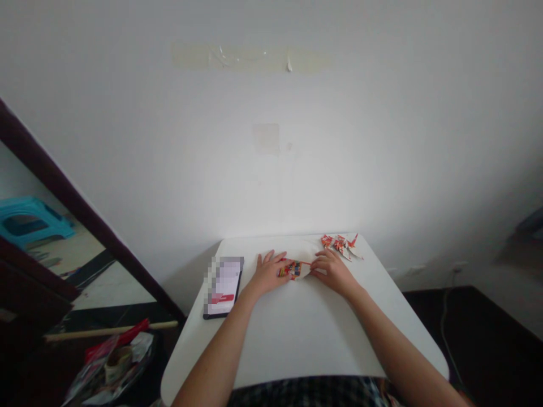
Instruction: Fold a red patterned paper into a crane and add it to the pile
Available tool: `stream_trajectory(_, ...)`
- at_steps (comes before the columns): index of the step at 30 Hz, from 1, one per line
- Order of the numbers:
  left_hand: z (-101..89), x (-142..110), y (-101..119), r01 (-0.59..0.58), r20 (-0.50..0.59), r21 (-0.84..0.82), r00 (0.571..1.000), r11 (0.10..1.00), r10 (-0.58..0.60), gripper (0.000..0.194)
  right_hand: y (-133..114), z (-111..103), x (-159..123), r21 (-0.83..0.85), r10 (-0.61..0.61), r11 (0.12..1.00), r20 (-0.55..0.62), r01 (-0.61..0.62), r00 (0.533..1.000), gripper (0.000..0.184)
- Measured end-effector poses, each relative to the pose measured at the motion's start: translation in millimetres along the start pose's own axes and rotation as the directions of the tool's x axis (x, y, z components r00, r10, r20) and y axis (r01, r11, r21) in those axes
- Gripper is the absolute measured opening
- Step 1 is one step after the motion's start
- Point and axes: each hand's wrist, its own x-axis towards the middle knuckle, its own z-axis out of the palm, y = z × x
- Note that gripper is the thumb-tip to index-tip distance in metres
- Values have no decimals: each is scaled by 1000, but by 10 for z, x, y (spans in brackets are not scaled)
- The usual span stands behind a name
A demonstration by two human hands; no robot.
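A small folded piece of printed paper (294, 269), red, yellow and blue with a pale side, lies on the white table (305, 333) between my hands. At its left end, my left hand (270, 273) holds it down with thumb and forefinger, the other fingers spread on the tabletop. My right hand (330, 270) has its fingertips closed on the pointed right end. Just beyond that hand lies a small heap of folded red-and-white paper pieces (340, 244).
A phone or tablet (224, 288) with a partly blurred screen lies at the table's left. The wall (280, 186) rises behind the table. On the floor at left are an open bag of things (119, 362) and a wooden stick (161, 325). A mirror shows a blue stool (36, 217).
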Motion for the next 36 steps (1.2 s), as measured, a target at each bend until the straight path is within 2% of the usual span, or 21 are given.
stream_trajectory(5, -27, -21, 33, 16, -23, -26, 1000, 1000, -16, 56, 10, 110, 12, 71, 100, 993, -8, -99, 995, 9)
stream_trajectory(9, -54, -35, 73, 30, -42, -29, 999, 999, -32, 57, -82, 150, 46, 77, 214, 974, -33, -211, 976, 7)
stream_trajectory(18, -54, -17, 22, 18, 1, -16, 1000, 1000, -18, 62, -322, 234, 131, -80, 406, 911, -9, -405, 914, 11)
stream_trajectory(22, -51, -19, 3, 15, 9, -11, 1000, 1000, -15, 61, -385, 242, 131, -153, 449, 883, 1, -443, 894, 15)
stream_trajectory(36, -71, -26, 44, 20, -5, 18, 1000, 1000, -20, 61, -480, 237, 169, -228, 508, 842, 29, -489, 861, 19)
